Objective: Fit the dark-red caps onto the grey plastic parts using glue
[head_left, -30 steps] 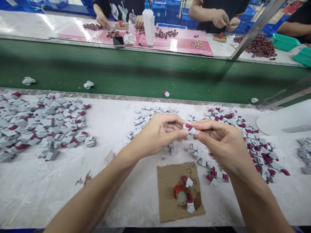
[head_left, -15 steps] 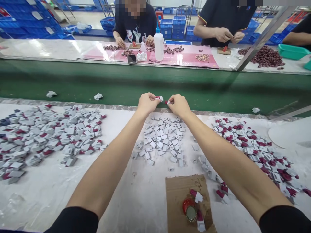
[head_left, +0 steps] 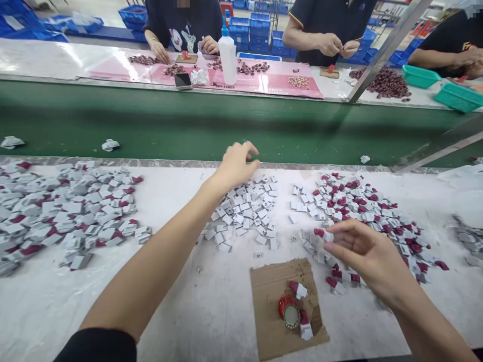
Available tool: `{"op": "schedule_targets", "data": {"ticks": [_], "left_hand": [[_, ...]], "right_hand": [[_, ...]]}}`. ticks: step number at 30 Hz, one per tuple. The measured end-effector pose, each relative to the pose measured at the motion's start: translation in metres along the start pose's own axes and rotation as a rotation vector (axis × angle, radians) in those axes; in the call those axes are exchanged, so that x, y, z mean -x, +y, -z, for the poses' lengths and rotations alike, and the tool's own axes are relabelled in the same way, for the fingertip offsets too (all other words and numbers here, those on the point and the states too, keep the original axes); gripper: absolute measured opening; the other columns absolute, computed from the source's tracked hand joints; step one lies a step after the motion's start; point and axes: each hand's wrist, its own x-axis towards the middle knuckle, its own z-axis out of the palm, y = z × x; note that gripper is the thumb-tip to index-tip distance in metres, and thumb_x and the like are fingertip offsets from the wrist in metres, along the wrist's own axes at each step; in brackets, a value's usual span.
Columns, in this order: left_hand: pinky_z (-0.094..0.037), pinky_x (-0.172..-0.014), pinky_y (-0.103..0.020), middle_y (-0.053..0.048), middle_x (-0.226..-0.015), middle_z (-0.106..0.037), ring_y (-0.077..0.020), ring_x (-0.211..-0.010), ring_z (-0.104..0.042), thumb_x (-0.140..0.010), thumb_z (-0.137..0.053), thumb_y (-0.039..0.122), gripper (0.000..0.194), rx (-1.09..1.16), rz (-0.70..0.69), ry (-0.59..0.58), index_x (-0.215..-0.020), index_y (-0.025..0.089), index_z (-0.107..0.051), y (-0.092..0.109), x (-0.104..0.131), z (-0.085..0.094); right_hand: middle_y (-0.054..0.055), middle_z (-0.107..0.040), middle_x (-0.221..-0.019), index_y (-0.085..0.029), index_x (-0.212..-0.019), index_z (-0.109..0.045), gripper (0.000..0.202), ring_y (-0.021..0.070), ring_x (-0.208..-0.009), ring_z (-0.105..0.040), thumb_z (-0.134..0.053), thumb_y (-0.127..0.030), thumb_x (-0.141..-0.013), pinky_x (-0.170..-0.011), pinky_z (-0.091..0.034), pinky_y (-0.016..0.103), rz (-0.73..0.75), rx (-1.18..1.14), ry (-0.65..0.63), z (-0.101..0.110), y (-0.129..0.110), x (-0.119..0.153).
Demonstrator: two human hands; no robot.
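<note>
Maroon-and-white piece (head_left: 323, 235) is at the right hand's (head_left: 362, 246) fingertips, above the worktop (head_left: 162, 296); right grip is pinched on its pale end, maroon end pointing left. Left hand (head_left: 238, 162) is over the far edge, by the green belt (head_left: 169, 123); left grip is released, fingers loosely curled, nothing seen in it. Pale block pile (head_left: 245, 211) lies just below the left hand. Right mixed pile (head_left: 362, 206), pale and maroon, spreads beyond and around the right hand; left mixed pile (head_left: 75, 201) is at far left. Cardboard sheet (head_left: 266, 301) is near the front edge, holding a red container (head_left: 286, 304) with a round crimped top and two more maroon-and-white parts beside it. White scraps (head_left: 110, 145) on belt. Across it: people, pink mat (head_left: 166, 73), white squeeze bottle (head_left: 228, 59), teal trays (head_left: 420, 76).
</note>
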Motion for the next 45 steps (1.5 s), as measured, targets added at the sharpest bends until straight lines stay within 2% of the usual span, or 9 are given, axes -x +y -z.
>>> {"op": "schedule_targets", "data": {"ticks": [3,6,12,17,20,27,37,41,45], "left_hand": [[-0.052,-0.106,-0.047,-0.01,-0.114,-0.072,-0.0344,-0.121,-0.063,-0.097,-0.073,0.027,0.011,-0.1,-0.235,-0.186,-0.105,0.023,-0.079,0.011,0.054,-0.003],[-0.052,-0.103,-0.05,-0.012,-0.111,-0.072,-0.0361,-0.116,-0.062,-0.101,-0.072,0.029,0.014,-0.328,-0.303,-0.144,-0.109,0.019,-0.077,0.016,0.088,-0.015],[-0.051,-0.102,-0.049,-0.015,-0.118,-0.077,-0.0377,-0.119,-0.063,-0.106,-0.064,0.014,0.009,-0.51,-0.251,-0.086,-0.107,0.016,-0.073,0.023,0.096,-0.034],[-0.053,-0.084,-0.039,-0.007,-0.109,-0.076,-0.0265,-0.098,-0.069,-0.108,-0.065,0.019,0.004,-0.161,-0.209,-0.008,-0.111,0.021,-0.068,0.032,0.12,-0.024],[-0.052,-0.071,-0.034,-0.002,-0.092,-0.075,-0.0216,-0.082,-0.07,-0.108,-0.067,0.026,0.005,0.122,-0.069,-0.129,-0.112,0.024,-0.068,0.035,0.152,-0.022],[-0.054,-0.073,-0.035,0.0,-0.091,-0.071,-0.0203,-0.081,-0.068,-0.099,-0.058,0.01,0.014,0.246,-0.003,-0.229,-0.096,0.023,-0.064,0.019,0.214,-0.055],[-0.057,-0.082,-0.041,-0.005,-0.104,-0.072,-0.0248,-0.094,-0.069,-0.102,-0.057,0.009,0.024,0.019,-0.052,-0.166,-0.114,0.022,-0.072,0.008,0.231,-0.063],[-0.059,-0.081,-0.041,-0.005,-0.101,-0.072,-0.0235,-0.088,-0.069,-0.104,-0.06,0.017,0.015,0.071,-0.052,-0.186,-0.109,0.023,-0.073,0.015,0.225,-0.058],[-0.064,-0.087,-0.041,-0.004,-0.103,-0.077,-0.0236,-0.096,-0.075,-0.103,-0.07,0.028,0.009,0.367,0.018,-0.193,-0.11,0.024,-0.073,0.032,0.212,-0.052]], "right_hand": [[0.012,-0.083,-0.106,-0.025,-0.101,-0.085,0.032,0.0286,-0.092,-0.084,-0.092,-0.054,-0.089,-0.076,-0.073,0.033,-0.046,-0.032,-0.008,-0.002,0.02,0.035],[0.01,-0.081,-0.109,-0.027,-0.101,-0.086,0.022,0.027,-0.094,-0.083,-0.087,-0.048,-0.095,-0.078,-0.072,0.031,0.004,-0.042,-0.023,-0.011,0.028,0.054],[0.006,-0.081,-0.102,-0.029,-0.097,-0.083,0.007,0.0236,-0.093,-0.08,-0.08,-0.034,-0.101,-0.076,-0.068,0.028,0.133,-0.054,0.034,-0.035,0.021,0.077],[0.004,-0.082,-0.099,-0.03,-0.1,-0.079,0.012,0.0231,-0.094,-0.081,-0.076,-0.018,-0.101,-0.074,-0.066,0.029,0.318,0.001,0.023,-0.049,0.018,0.097],[0.004,-0.081,-0.098,-0.028,-0.098,-0.074,0.016,0.0209,-0.088,-0.08,-0.072,-0.012,-0.102,-0.071,-0.064,0.028,0.393,0.013,-0.018,-0.056,0.025,0.106],[0.005,-0.077,-0.103,-0.027,-0.103,-0.072,0.018,0.021,-0.09,-0.078,-0.067,-0.01,-0.105,-0.071,-0.062,0.03,0.358,-0.02,-0.047,-0.064,0.041,0.114],[0.004,-0.072,-0.099,-0.026,-0.104,-0.071,0.018,0.0189,-0.088,-0.074,-0.062,-0.011,-0.107,-0.071,-0.059,0.029,0.312,-0.008,-0.086,-0.066,0.03,0.115],[0.003,-0.074,-0.097,-0.026,-0.1,-0.075,0.018,0.0182,-0.085,-0.075,-0.065,-0.012,-0.105,-0.069,-0.06,0.028,0.265,-0.053,-0.083,-0.062,0.026,0.11],[0.003,-0.083,-0.102,-0.031,-0.098,-0.085,0.01,0.0218,-0.102,-0.082,-0.081,-0.021,-0.1,-0.088,-0.067,0.031,0.154,-0.258,0.028,-0.048,0.025,0.092]]}}
